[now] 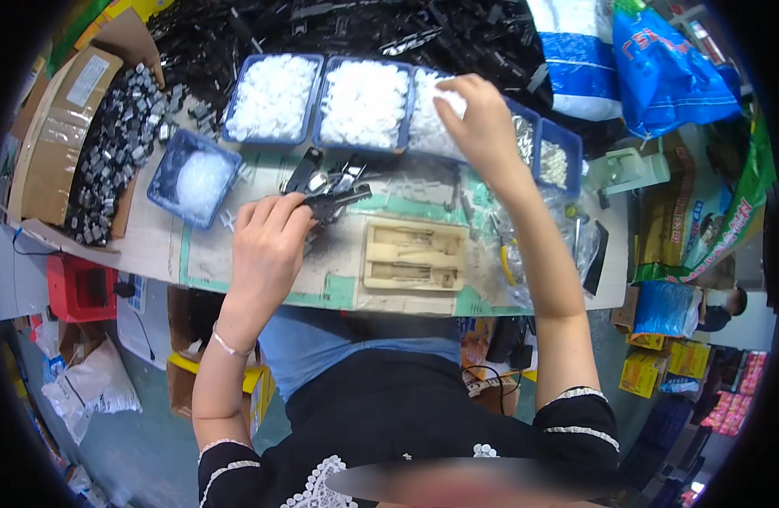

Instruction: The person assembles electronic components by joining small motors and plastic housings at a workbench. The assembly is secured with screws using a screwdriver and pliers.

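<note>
My left hand (pixel 271 237) is closed around a long black plastic part (pixel 338 199), whose end sticks out to the right past the fingers. More black and shiny metal parts (pixel 322 176) lie on the table just beyond it. My right hand (pixel 482 123) is over a blue tray of whitish pieces (pixel 430 127), third in a row. Its thumb and forefinger are curved with a gap between them, and nothing shows in that gap. Left of that tray stand two blue trays heaped with small white pieces (pixel 364 97) (pixel 275 97).
A slotted wooden block (pixel 415 256) lies near the front edge. A blue bin with clear pieces (pixel 201 182) stands left, beside a carton of metal parts (pixel 110 169). Black parts (pixel 347 30) pile up at the back. Blue-and-white bags (pixel 673 72) stand back right.
</note>
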The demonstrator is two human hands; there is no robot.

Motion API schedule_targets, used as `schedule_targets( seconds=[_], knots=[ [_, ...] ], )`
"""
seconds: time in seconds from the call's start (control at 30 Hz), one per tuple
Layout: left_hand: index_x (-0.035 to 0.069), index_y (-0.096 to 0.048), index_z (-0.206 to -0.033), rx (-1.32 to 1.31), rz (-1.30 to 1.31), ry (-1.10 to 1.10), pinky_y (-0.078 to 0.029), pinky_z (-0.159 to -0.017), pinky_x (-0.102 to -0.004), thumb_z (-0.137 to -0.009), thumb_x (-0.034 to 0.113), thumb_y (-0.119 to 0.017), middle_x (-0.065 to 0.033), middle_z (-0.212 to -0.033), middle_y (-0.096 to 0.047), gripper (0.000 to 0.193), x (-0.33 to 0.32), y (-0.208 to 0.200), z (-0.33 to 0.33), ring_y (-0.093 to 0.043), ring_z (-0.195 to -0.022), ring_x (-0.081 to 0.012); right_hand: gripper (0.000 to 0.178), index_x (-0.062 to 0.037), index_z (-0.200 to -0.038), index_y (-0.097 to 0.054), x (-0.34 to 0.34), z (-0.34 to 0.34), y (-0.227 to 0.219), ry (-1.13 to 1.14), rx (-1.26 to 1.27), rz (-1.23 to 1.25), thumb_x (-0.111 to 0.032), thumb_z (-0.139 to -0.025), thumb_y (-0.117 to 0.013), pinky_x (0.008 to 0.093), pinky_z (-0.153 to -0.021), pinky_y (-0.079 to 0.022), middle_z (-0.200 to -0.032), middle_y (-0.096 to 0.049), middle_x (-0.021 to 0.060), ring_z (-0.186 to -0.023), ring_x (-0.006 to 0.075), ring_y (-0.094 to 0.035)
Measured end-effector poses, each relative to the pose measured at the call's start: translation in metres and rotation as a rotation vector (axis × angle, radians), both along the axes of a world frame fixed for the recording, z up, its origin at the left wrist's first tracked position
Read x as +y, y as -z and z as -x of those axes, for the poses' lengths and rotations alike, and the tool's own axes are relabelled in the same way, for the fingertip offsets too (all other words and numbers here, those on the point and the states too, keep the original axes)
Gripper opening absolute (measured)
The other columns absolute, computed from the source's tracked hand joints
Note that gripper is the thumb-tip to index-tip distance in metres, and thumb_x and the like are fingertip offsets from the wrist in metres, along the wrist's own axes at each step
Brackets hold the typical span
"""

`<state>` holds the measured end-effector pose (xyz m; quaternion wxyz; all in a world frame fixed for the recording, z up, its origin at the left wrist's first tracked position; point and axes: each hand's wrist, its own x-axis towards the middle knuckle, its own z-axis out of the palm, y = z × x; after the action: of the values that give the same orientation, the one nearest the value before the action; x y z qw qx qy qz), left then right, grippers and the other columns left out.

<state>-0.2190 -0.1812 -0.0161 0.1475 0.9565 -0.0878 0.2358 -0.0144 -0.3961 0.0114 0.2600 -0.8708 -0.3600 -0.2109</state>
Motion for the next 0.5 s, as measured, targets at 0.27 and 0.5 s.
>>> schedule_targets(
  seconds=[0.27, 0.5],
  knots=[
    [0.004, -0.062, -0.098, -0.103, 0.083, -0.058, -0.04, -0.084, -0.0367, -0.076, 0.008, -0.065, -0.0092, -0.106, -0.061, 0.022, -0.009, 0.02, -0.029, -0.057, -0.1, -0.0242, 0.03, -0.0062, -0.1, -0.068, -0.014, -0.14, 0.015, 0.454, 0.305, 0.41, -0.024, -0.075, -0.064, 0.0417, -0.087, -0.049, -0.102, -0.066, 0.0177, -0.099, 0.034, -0.062],
    [0.004, -0.059, -0.102, 0.029, 0.212, -0.263, -0.04, -0.077, -0.0378, -0.077, 0.006, -0.065, -0.0094, -0.099, -0.06, 0.026, 0.005, 0.014, 0.023, -0.056, -0.09, -0.0274, 0.022, -0.009, -0.095, -0.069, -0.031, -0.16, 0.027, 0.326, -0.126, 0.096, -0.024, -0.084, -0.059, 0.043, -0.077, -0.052, -0.095, -0.066, 0.0172, -0.089, 0.037, -0.064]
  ],
)
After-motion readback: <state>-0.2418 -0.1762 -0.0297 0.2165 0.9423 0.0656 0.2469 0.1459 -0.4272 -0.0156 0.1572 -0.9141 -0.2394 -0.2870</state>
